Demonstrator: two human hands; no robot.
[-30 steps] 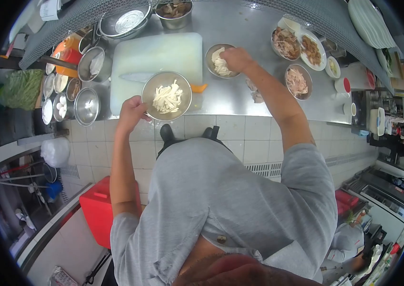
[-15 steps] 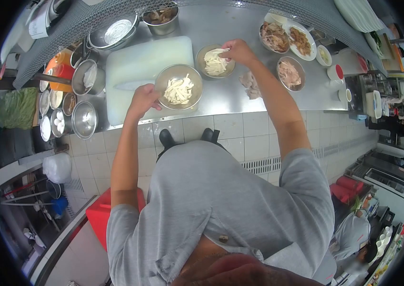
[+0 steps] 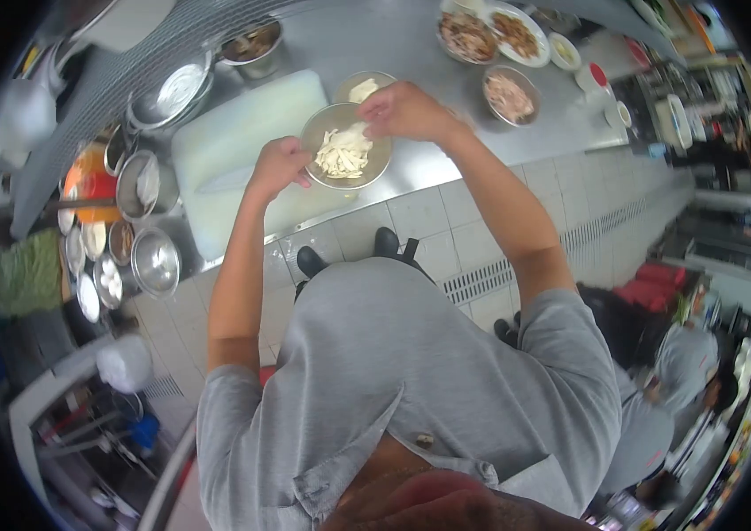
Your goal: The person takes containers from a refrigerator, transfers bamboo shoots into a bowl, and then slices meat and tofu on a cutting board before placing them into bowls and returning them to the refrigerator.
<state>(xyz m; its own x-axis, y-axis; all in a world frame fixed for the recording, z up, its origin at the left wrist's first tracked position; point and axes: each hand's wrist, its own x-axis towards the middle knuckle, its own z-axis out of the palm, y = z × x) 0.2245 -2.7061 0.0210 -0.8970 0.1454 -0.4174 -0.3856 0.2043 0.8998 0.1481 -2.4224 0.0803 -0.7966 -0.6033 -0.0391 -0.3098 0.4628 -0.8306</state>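
Observation:
A metal bowl point(image 3: 379, 168) with pale strips point(image 3: 342, 156) stands at the front of the counter, partly over the white cutting board point(image 3: 251, 115). My left hand point(image 3: 281, 165) is closed at the bowl's left rim, fingers pinching it. Over the right side of the same bowl is my right hand point(image 3: 397, 112), its fingers bent around pale strips that hang toward the heap. Behind them a second metal bowl point(image 3: 381, 80) holds more pale strips and is partly hidden by the right hand. A knife point(image 3: 223, 180) lies on the board.
Bowls of sliced meat point(image 3: 510, 96) and an oval plate point(image 3: 530, 53) stand at the right. Metal pots point(image 3: 253, 53), a bowl point(image 3: 156, 263) and an orange container point(image 3: 90, 184) are on the left. Co-workers point(image 3: 685, 363) are at the lower right.
My right hand has moved left from the second bowl to over the front bowl, bringing strips. The second bowl holds fewer strips. The camera view has turned slightly.

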